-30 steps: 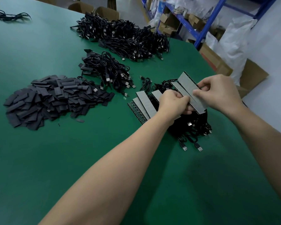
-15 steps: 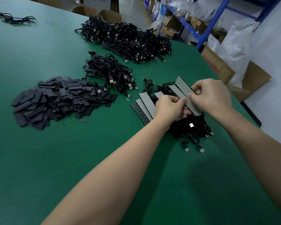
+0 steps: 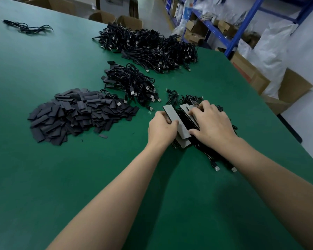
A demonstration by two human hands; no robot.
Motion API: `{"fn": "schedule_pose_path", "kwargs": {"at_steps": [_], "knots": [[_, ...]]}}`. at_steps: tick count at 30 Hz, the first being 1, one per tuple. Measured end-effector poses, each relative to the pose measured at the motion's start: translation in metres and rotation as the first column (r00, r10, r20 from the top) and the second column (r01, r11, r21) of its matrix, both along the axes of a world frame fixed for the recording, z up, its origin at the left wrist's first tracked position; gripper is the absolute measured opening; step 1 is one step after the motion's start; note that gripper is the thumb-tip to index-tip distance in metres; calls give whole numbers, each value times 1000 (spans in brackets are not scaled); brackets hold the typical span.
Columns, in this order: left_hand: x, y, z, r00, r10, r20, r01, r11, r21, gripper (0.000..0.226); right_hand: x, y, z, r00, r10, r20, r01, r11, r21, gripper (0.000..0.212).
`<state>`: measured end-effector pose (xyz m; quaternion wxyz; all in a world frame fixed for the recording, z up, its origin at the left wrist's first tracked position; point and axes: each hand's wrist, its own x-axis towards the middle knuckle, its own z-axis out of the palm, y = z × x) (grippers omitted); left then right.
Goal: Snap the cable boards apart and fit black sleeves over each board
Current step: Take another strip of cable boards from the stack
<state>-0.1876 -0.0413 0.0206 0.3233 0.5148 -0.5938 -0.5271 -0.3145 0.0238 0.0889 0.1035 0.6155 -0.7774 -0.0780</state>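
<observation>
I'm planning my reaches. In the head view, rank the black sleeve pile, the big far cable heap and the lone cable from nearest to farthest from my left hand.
1. Black sleeve pile, just left of the left hand, which grips a board strip.
2. Big cable heap, beyond, toward the table's far edge.
3. Lone cable, far left corner.

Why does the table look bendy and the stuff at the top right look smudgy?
Head view: the wide lens bends the edges of the green table; the blue shelf and white bag are smeared by blur; the left hand, right hand and boards look sharper; soft shadows lie under both arms.
</observation>
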Motion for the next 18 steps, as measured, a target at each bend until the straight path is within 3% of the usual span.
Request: {"fn": "schedule_pose_path", "kwargs": {"at_steps": [2, 9, 15, 18], "knots": [[-4, -1, 6, 999, 16, -31, -15, 999, 51, 42, -2, -2, 1, 999, -10, 39, 11, 1000, -6, 45], [-24, -3, 31, 996, -92, -21, 93, 993, 77, 17, -17, -6, 17, 989, 0, 149, 16, 994, -106, 45], [-32, -12, 67, 965, -59, -256, 84, 993, 88, 17, -38, -6, 29, 992, 48, 116, -35, 993, -109, 46], [-26, -12, 101, 911, -80, -404, 103, 994, 36, 18, -43, -3, 34, 985, 64, 161, -37, 986, -164, 22]]}}
